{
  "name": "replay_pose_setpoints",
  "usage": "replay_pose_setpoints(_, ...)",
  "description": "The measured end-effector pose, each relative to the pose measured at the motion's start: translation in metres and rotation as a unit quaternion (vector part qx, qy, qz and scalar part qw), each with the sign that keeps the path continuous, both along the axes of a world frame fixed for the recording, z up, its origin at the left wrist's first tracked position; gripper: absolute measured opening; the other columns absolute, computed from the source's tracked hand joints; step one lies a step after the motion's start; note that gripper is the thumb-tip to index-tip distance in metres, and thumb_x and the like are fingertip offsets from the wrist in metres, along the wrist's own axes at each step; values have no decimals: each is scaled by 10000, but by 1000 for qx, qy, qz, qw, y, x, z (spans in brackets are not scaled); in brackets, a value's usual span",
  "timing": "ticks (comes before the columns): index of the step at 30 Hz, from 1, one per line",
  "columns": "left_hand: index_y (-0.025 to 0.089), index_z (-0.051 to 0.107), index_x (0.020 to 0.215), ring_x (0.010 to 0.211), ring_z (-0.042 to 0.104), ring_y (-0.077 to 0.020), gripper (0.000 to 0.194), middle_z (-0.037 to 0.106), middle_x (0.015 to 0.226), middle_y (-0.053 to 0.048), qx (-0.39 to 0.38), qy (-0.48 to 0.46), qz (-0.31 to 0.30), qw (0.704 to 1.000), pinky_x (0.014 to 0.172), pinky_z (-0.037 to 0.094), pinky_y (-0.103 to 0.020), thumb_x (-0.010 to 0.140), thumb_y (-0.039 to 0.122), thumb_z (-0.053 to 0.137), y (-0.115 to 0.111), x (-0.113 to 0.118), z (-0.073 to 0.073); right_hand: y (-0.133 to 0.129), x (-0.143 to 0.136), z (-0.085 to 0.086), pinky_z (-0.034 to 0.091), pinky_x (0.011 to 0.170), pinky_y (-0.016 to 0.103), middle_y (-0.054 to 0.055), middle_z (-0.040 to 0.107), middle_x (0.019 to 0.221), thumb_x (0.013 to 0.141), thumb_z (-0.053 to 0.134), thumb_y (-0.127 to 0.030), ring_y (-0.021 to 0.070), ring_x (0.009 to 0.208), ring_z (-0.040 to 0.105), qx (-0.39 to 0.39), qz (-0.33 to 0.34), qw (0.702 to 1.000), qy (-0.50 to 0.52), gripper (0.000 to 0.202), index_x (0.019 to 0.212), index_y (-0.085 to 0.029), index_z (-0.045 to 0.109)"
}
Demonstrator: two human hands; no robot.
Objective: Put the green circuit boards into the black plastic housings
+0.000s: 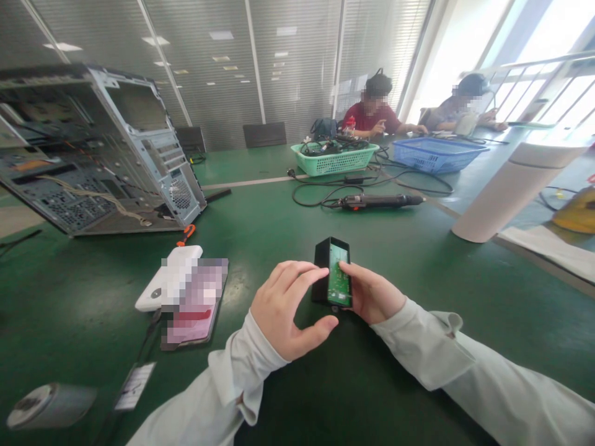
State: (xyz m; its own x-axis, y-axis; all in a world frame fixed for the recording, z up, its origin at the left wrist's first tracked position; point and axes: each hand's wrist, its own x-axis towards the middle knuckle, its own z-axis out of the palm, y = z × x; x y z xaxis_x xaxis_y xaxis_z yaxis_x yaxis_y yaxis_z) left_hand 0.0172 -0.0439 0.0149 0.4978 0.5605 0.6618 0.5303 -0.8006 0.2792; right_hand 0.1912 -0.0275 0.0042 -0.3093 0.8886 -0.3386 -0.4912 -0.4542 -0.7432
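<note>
A small black housing (320,279) with a green circuit board (340,275) in its open face is held above the table in the middle of the head view. My right hand (374,291) grips it from the right, with the thumb lying on the board and the other fingers mostly hidden behind. On the left side, my left hand (290,310) has its fingers stretched out and the thumb apart. Its fingertips reach the housing's edge by the board; whether they touch it, I cannot tell.
An opened computer case (139,155) stands at the left. A white power bank (160,288), a phone (199,303) and a metal can (51,406) lie nearer. Ahead are an electric screwdriver (381,202), green basket (334,162), blue basket (432,156) and tumbler (511,192). Two people sit beyond.
</note>
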Motion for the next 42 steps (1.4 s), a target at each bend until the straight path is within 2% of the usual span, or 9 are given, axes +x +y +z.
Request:
replay_pose_setpoints(3, 155, 557, 1114, 1037, 548, -250, 494, 587, 1115, -121, -26, 19, 17, 999, 894, 453, -392, 730, 466, 567, 2, 0, -3, 2, 1, -6, 517, 496, 200, 44, 633, 808, 725, 618, -163, 160, 606, 627, 16, 8, 999, -27, 424, 1109, -174, 440)
replay_pose_setpoints(6, 144, 541, 1151, 1088, 546, -254, 541, 563, 1204, -135, -50, 37, 39, 997, 927, 458, -388, 700, 432, 622, 4, 1, -7, 3, 2, -10, 547, 550, 212, 56, 640, 838, 751, 624, -179, 150, 609, 633, -4, 1, 1000, -19, 398, 1100, -177, 432)
replay_pose_setpoints(10, 177, 547, 1131, 1094, 557, -220, 393, 580, 1208, -109, -95, -7, 52, 994, 902, 485, -372, 751, 274, 578, 7, 3, -12, 4, 5, -14, 568, 613, 225, 68, 639, 904, 757, 670, -246, 173, 715, 651, 37, 37, 999, 10, 429, 1109, -181, 432)
replay_pose_setpoints(12, 182, 566, 1085, 1068, 573, -220, 341, 605, 1171, -106, -134, -53, 51, 988, 845, 514, -363, 752, 256, 579, 9, 3, -13, 4, 7, -16, 573, 628, 234, 71, 633, 935, 734, 708, -273, 185, 750, 653, 58, 51, 997, 5, 500, 1120, -189, 401)
replay_pose_setpoints(18, 168, 581, 1019, 889, 643, -198, 329, 618, 1157, -120, -290, -215, 37, 932, 671, 524, -287, 730, 320, 626, 13, 3, -17, 6, 10, -20, 583, 635, 253, 56, 622, 976, 665, 777, -230, 187, 745, 657, 90, 33, 995, -22, 634, 1096, -221, 313)
replay_pose_setpoints(26, 129, 609, 899, 850, 643, -185, 298, 682, 957, -96, -405, -355, 18, 842, 782, 512, -313, 700, 345, 660, 20, 6, -21, 7, 8, -23, 583, 609, 251, 46, 591, 1039, 610, 821, -241, 200, 758, 657, 78, 9, 996, -40, 680, 1051, -236, 304)
replay_pose_setpoints(31, 123, 643, 845, 818, 652, -183, 264, 708, 888, -86, -420, -375, 37, 826, 745, 517, -292, 707, 349, 644, 21, 7, -19, 3, 5, -17, 571, 579, 212, 41, 611, 981, 643, 791, -252, 174, 742, 655, 99, 0, 992, -77, 606, 1069, -214, 362)
replay_pose_setpoints(36, 122, 657, 805, 731, 662, -178, 287, 723, 810, -90, -438, -392, 75, 806, 587, 501, -236, 682, 382, 665, 21, 7, -19, 0, 4, -11, 527, 498, 147, 33, 631, 784, 678, 762, -304, 135, 626, 637, 148, 10, 980, -136, 465, 980, -163, 439)
replay_pose_setpoints(42, 126, 683, 844, 553, 623, -126, 305, 700, 694, -48, -476, -405, 98, 774, 510, 484, -212, 641, 353, 698, 23, 6, -18, 10, 8, -17, 446, 366, 145, 26, 596, 639, 667, 739, -408, 112, 465, 563, 191, -11, 963, -188, 428, 896, -136, 501)
